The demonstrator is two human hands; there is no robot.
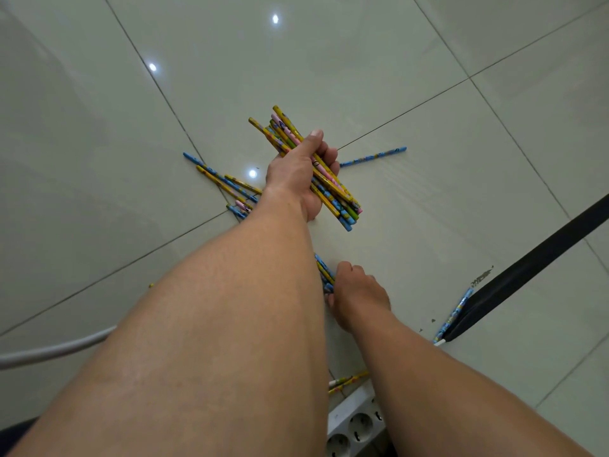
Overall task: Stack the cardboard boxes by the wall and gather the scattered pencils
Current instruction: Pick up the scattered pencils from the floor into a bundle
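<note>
Loose pencils (224, 183) on floor (428, 209), left of held bundle (316, 166).

open tile floor (329, 61) ahead, power strip (356, 423) near

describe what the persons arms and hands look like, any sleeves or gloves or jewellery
Both forearms are bare right up to the bottom edge of the picture, with no sleeve in view. The left hand and the right hand are ungloved. No watch, bracelet or ring shows on the visible sides. The left thumbnail is short and unpainted.
</note>
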